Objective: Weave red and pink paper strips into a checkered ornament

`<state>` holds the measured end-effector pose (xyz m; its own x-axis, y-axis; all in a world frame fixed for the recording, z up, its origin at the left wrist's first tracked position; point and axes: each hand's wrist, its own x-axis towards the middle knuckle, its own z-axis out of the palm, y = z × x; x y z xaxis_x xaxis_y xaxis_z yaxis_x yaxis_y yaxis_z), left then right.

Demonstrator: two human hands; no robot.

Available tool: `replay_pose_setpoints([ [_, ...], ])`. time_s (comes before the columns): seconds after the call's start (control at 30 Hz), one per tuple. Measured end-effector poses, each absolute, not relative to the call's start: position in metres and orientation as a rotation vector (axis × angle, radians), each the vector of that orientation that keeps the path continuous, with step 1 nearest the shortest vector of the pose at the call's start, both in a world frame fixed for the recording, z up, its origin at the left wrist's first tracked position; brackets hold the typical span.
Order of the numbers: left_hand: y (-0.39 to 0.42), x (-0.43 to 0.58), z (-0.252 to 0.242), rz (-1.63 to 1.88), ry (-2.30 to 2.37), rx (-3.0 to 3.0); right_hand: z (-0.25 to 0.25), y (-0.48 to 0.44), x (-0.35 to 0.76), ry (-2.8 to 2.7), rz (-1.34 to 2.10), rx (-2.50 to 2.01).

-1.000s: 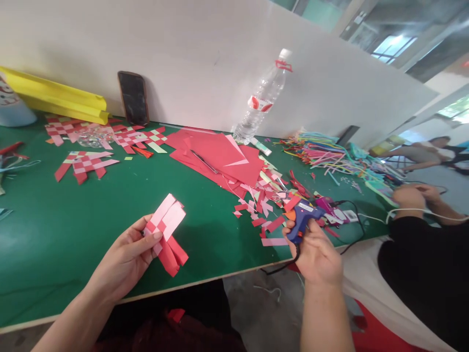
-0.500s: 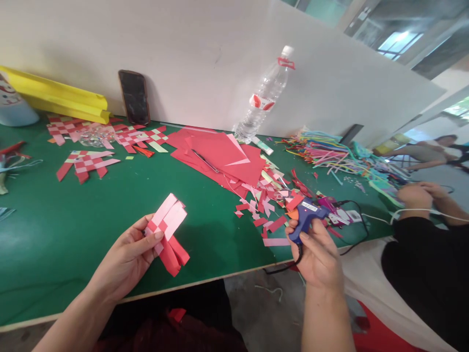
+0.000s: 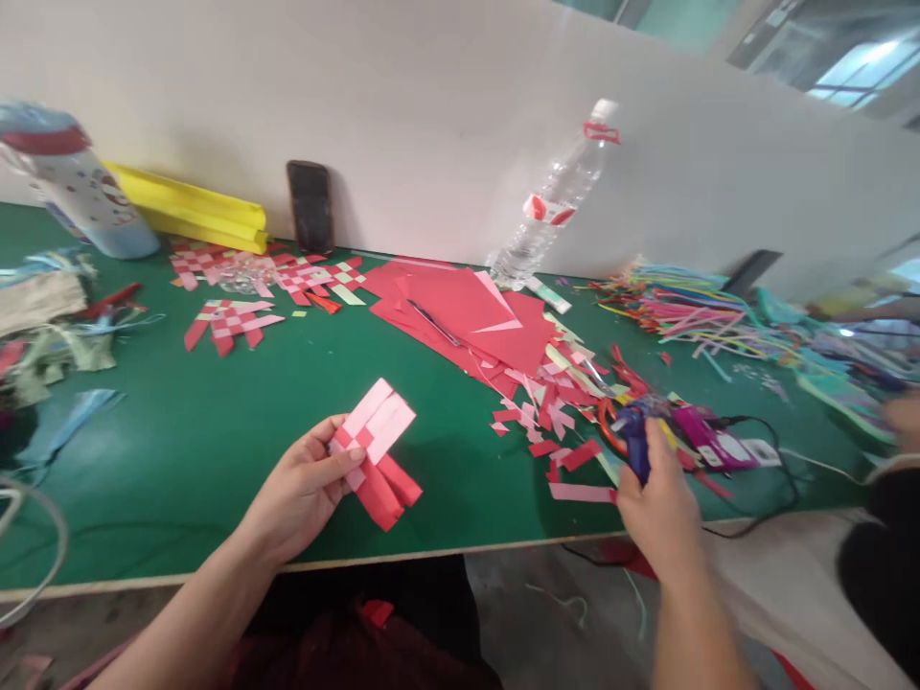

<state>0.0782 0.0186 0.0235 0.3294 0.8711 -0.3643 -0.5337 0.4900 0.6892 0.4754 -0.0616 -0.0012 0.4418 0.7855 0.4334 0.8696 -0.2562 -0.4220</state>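
My left hand [image 3: 306,489] pinches a woven paper piece [image 3: 378,422] between thumb and fingers, above the front of the green table [image 3: 216,460]. Pink strips stick out from its top and red strips from its lower side, with a small checkered weave near my thumb. On the right, my right hand [image 3: 661,508] is closed around the handle of a blue hot glue gun [image 3: 636,446], low over the paper scraps. Motion blurs this hand, and it hides part of the gun. An orange scissors handle [image 3: 608,426] shows just beside the gun.
Red paper sheets [image 3: 460,311] lie mid-table with a pen [image 3: 435,323] on top. Behind them a plastic bottle [image 3: 553,196] leans on the white partition, as does a phone [image 3: 311,206]. Woven pieces [image 3: 230,321], a tumbler [image 3: 86,182] and colourful pipe cleaners [image 3: 668,307] are around. Another person's sleeve [image 3: 884,537] is at right.
My right hand has lowered the glue gun toward the scraps and turned so its back faces up. The view has swung left; my left hand keeps its hold on the woven paper piece.
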Motion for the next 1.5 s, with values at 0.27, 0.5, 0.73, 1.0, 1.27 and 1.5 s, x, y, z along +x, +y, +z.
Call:
replay_pose_setpoints([
  [0.27,0.031,0.073,0.036,1.011,0.742,0.518,0.016,-0.053,0.471,-1.761,-0.451,-2.019],
  [0.5,0.061,0.077,0.057,1.061,0.706,0.615,0.073,0.005,0.338,-1.696,0.635,-1.623],
  [0.73,0.101,0.074,0.052,1.14,0.748,0.663,0.061,0.087,0.262,-1.708,1.32,-1.355],
  [1.0,0.12,0.059,0.035,0.749,0.88,0.807,0.044,0.092,0.276,-1.693,1.264,-1.415],
  [1.27,0.121,0.062,0.028,0.86,0.962,0.729,0.043,0.094,0.272,-1.71,1.134,-1.463],
  [1.5,0.124,0.058,0.027,1.021,0.96,0.667,0.023,0.107,0.293,-1.261,1.071,-1.413],
])
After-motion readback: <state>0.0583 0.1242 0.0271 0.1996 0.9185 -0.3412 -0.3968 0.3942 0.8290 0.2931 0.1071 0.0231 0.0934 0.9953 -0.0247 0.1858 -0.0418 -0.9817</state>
